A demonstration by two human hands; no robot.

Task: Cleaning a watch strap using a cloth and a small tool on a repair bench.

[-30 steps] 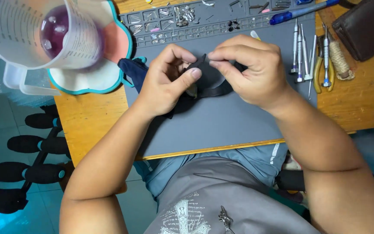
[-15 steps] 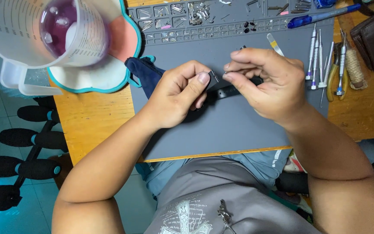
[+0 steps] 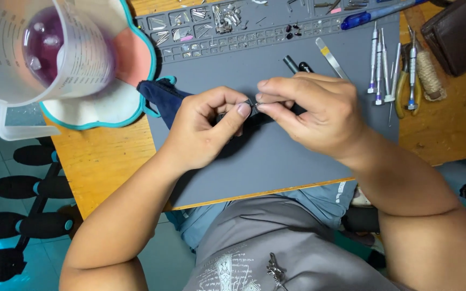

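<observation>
We find the left hand (image 3: 208, 126) and right hand (image 3: 308, 110) both pinching a small dark part (image 3: 252, 105) above the grey mat (image 3: 276, 156). Work appears mid-course; screwdrivers (image 3: 386, 62) lie unused alongside.

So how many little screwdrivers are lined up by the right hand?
4 show: thin silver screwdrivers side by side on the grey mat, at and, right of the right hand. More may be hidden.

Left hand (image 3: 208, 126): fingers curled, thumb extended toward the right, tip meeting the right hand's fingertips. Right hand (image 3: 311, 113): palm down, fingers pinched together at the meeting point. Both forearms bare, angled inward from the lower corners.
</observation>
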